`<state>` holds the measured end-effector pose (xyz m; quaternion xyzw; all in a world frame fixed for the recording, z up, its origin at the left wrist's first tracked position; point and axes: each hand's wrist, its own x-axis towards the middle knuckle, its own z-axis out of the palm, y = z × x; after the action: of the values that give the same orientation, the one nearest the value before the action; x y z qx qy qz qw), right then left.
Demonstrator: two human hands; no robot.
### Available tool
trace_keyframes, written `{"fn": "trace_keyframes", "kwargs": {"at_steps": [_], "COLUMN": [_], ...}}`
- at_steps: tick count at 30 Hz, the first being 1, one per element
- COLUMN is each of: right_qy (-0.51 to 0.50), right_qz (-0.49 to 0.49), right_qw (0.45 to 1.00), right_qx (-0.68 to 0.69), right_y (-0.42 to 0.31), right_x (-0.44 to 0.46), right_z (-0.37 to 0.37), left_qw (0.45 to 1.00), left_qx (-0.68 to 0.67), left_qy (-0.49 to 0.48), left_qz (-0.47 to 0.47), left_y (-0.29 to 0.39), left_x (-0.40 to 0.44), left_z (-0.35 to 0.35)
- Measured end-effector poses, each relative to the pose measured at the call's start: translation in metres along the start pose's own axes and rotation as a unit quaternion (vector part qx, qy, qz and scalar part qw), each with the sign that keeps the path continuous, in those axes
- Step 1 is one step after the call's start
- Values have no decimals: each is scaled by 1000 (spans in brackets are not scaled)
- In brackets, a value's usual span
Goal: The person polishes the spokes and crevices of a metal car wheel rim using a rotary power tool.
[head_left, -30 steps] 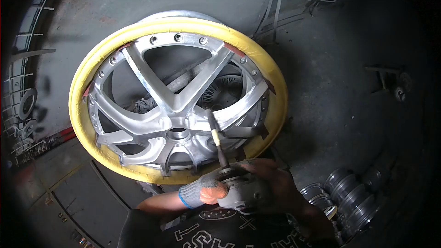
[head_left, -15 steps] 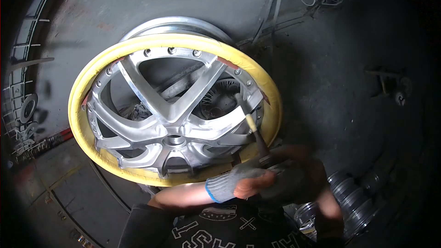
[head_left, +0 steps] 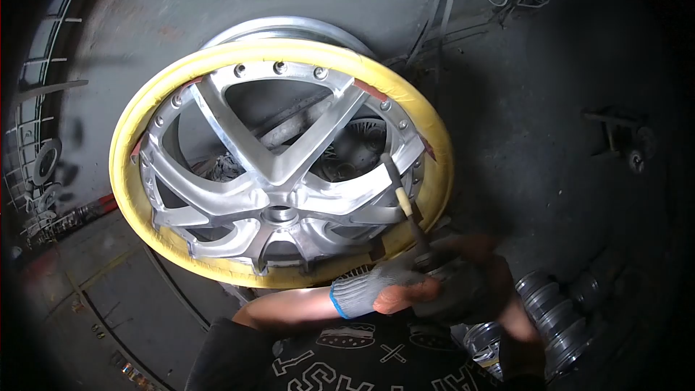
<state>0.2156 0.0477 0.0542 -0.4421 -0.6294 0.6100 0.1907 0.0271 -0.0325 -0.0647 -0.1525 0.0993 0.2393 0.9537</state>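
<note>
A silver multi-spoke wheel (head_left: 271,163) lies tilted below the camera, its outer lip wrapped in yellow tape (head_left: 130,195). My left hand (head_left: 394,287), in a grey and orange glove, is closed round the front of a dark power tool (head_left: 441,275). From the tool a long spindle (head_left: 403,203) with a pale yellow band reaches up over the wheel's right side, its tip by a right-hand spoke. My right hand (head_left: 492,268) is in shadow, wrapped round the rear of the tool; its fingers are hard to make out.
Several bare rims (head_left: 554,318) are stacked at the lower right. A wire rack (head_left: 43,94) runs along the left edge. Cables (head_left: 452,0) hang at the top right, and a metal stand (head_left: 615,130) is on the right. Small items lie on the floor at the lower left.
Both hands and the tool have shifted right compared with a second ago, the spindle tip moving from near the hub outward along the right spoke. The camera view has shifted slightly.
</note>
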Motion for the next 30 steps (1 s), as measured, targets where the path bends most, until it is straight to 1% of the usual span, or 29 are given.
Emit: {"fn": "trace_keyframes", "kwargs": {"at_steps": [2, 5, 7, 8, 9, 10, 11, 12, 13, 14, 16, 19, 20, 22, 23, 24, 25, 26, 28, 29, 30], "right_qy": [12, -24, -29, -30, -45, -51, -58, 14, 84, 86, 63, 84, 84, 89, 88, 92, 96, 95, 37, 17, 7], "right_qz": [-15, 10, -34, -49, -47, -47, -47, -86, -126, -129, -128, -144, -147, -147, -148, -159, -169, -169, -115, -96, -99], "right_qw": [1000, 999, 999, 998, 997, 996, 996, 994, 986, 986, 988, 982, 982, 982, 981, 976, 970, 970, 990, 994, 994], "right_qx": [-11, -19, -25, -27, -40, -48, -56, -62, -66, -68, -55, -89, -90, -84, -85, -116, -147, -148, -75, -50, -54], "right_y": [3, 5, 5, 7, 12, 13, 15, 15, 14, 13, 11, 11, 9, 1, 0, 0, 0, 1, 4, 5, 5], "right_x": [-3, -5, -8, -9, -12, -16, -20, -24, -26, -25, -24, -24, -23, -22, -22, -21, -21, -20, -16, -13, -9], "right_z": [12, 28, 42, 49, 56, 63, 70, 77, 82, 84, 88, 90, 87, 71, 63, 54, 45, 36, 16, 7, -4], "left_qw": [999, 993, 982, 963, 899, 819, 756, 863, 939, 981, 988, 992, 993, 991, 978, 942, 888, 924, 976, 991, 995], "left_qx": [-40, -103, -153, -198, -269, -313, -314, -278, -231, -175, -111, -111, -73, -37, -156, -216, -262, -224, -144, -102, -84], "left_qy": [-14, -45, -103, -180, -338, -466, -553, -403, -238, -66, 108, 53, 88, 122, -130, -254, -373, -304, -157, -80, -39], "left_qz": [-7, -21, -30, -39, -68, -115, -156, -126, -90, -49, -5, 33, 3, -26, -47, -50, -64, -59, -45, -36, -28], "left_y": [-5, -12, -14, -15, -18, -20, -20, -15, -9, -6, -11, -8, 6, 4, -13, -17, -22, -18, -3, 4, 9], "left_x": [-13, -31, -38, -36, -21, -12, -5, -35, -65, -88, -99, -99, -100, -88, -64, -53, -43, -36, -22, -16, -10], "left_z": [-12, -26, -33, -35, -33, -31, -27, -36, -45, -52, -55, -46, -31, -49, -96, -106, -116, -102, -57, -32, -5]}}
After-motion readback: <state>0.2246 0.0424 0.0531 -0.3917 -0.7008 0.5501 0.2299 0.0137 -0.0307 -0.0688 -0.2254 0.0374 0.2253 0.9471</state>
